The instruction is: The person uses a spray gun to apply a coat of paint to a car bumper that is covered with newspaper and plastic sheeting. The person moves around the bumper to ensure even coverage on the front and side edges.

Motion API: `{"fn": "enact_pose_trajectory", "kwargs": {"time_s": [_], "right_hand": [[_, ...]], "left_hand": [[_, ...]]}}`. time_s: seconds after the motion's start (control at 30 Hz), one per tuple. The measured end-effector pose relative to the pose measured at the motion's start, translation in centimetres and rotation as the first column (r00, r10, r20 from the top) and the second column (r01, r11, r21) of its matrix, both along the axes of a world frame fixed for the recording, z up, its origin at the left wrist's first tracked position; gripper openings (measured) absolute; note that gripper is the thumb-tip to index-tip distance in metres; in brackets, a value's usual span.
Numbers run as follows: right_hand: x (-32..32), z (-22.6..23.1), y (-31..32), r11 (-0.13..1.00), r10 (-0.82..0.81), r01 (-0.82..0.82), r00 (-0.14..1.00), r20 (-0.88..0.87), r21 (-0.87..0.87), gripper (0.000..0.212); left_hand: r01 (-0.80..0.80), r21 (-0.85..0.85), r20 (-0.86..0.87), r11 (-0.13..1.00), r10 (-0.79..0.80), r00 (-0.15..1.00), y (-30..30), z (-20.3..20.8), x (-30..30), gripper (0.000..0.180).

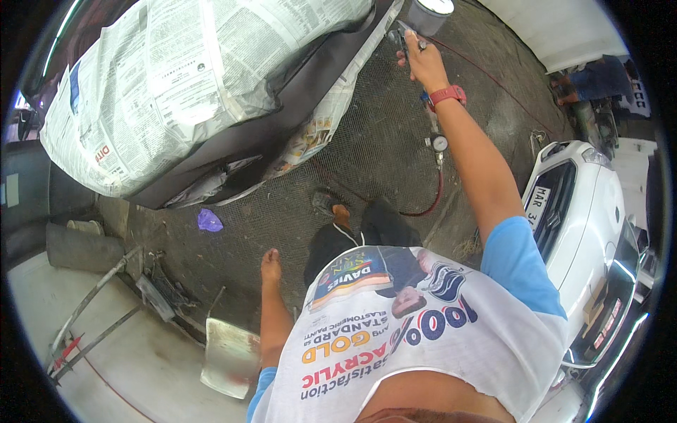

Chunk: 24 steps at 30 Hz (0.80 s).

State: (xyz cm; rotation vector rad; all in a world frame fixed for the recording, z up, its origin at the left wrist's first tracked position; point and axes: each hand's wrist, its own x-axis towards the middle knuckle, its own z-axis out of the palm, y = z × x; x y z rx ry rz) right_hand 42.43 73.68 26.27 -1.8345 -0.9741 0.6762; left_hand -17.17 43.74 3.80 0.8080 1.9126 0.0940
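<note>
My right hand (pixel 426 62), with a red watch at the wrist, is wrapped round the handle of a spray gun (pixel 403 44). A grey cup (pixel 427 20) with a pale lid sits at the gun's far end. Below the hand hang a round pressure gauge (pixel 439 144) and fittings, with a dark red air hose (pixel 436 197) running down from them. Left of the gun is a dark car panel (pixel 300 92) bordering a large shape covered in newspaper (pixel 162 77). My left hand (pixel 271 259) hangs low at my side, apart from anything; its fingers are hidden.
A white car (pixel 582 204) stands close on the right. Beyond it a person in blue trousers (pixel 599 79) is partly visible. Thin red hose (pixel 493 81) crosses the dark floor. A crumpled purple plastic piece (pixel 209 220), metal bars (pixel 99 310) and a pale panel (pixel 229 358) are on the left.
</note>
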Motion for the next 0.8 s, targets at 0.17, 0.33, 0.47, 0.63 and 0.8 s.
{"fn": "enact_pose_trajectory", "kwargs": {"time_s": [0.17,0.33,0.47,0.63,0.8], "right_hand": [[-2.6,1.0,-3.5,0.972,0.216,-0.225,0.969,-0.121,-0.063,0.054],[-7.4,2.7,-8.5,0.849,0.499,-0.526,0.83,-0.247,-0.052,0.051],[-8.0,2.5,-10.3,0.745,0.627,-0.667,0.692,-0.358,0.015,0.051],[-2.5,-0.1,-7.8,0.814,0.535,-0.576,0.793,-0.291,-0.073,0.051],[5.4,-2.9,-3.0,0.927,0.368,-0.374,0.917,-0.155,-0.012,0.053]], "left_hand": [[-0.114,-0.031,0.023,0.993,0.115,0.993,-0.9,1.3,2.4,0.051],[-0.213,-0.075,-0.015,0.974,0.212,0.977,-7.3,-1.7,4.6,0.055],[-0.201,-0.061,0.014,0.978,0.203,0.979,-13.4,-3.5,10.8,0.05],[-0.187,0.081,0.057,0.979,0.183,0.981,-21.6,-8.1,15.2,0.038],[-0.327,-0.103,0.128,0.939,0.338,0.932,-21.8,-2.1,21.7,0.047]]}}
